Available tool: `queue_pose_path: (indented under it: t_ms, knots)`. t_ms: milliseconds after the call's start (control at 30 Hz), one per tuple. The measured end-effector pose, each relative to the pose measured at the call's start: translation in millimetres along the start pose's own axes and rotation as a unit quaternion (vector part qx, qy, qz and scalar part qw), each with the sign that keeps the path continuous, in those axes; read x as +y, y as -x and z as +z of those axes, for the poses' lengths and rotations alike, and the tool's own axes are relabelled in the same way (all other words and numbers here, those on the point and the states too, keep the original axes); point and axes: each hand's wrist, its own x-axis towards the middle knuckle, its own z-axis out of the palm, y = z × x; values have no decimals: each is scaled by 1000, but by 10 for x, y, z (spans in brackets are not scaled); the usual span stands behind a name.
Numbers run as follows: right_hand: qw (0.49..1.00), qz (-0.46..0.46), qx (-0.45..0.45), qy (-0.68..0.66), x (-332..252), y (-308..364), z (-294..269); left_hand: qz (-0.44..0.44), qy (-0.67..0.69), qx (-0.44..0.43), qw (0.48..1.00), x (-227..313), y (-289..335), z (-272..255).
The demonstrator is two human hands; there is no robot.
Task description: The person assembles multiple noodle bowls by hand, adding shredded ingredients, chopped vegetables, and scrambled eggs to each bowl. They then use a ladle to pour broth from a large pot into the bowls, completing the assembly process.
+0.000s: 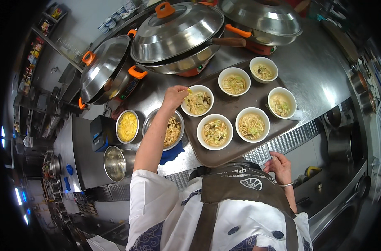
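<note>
Left hand (pixel 175 98): fingertips pinched on small yellow bit (pixel 190 90), just over rim of white bowl (pixel 199 115), seemingly so nothing drops outside. Brown tray (pixel 236 103) groups six filled bowls (pixel 215 147); yellow strips (pixel 127 126) sit in basin (pixel 126 142) at left, likely for easy reach. Right hand (pixel 278 166): fingers half-curled near tray edge, grip unclear.

White short-sleeved top (pixel 257 210) with 2 dark buttons (pixel 278 234), brown apron (pixel 217 186) with white emblem (pixel 251 183), silvery bangle (pixel 286 184)

I can't identify the tiny yellow bit (pixel 189 90) at the left fingers (pixel 183 89); the forearm (pixel 154 142) partly hides the metal bowl (pixel 183 130).
</note>
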Motion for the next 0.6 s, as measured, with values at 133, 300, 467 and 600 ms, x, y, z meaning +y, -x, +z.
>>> queue_pose_path:
  t_ms: [133,300,467,600]
  knots:
    - [1000,-1,9,-5,17,24,-57,12,-31,1,999,34,-53,49]
    - [1000,-6,10,-7,26,21,-74,2,9,-14,1000,68,-10,64]
    - [1000,-1,6,-6,14,-9,-96,2,45,-39,998,28,-36,31]
    - [1000,1,6,-5,10,-29,-91,-13,62,-38,997,-11,-51,50]
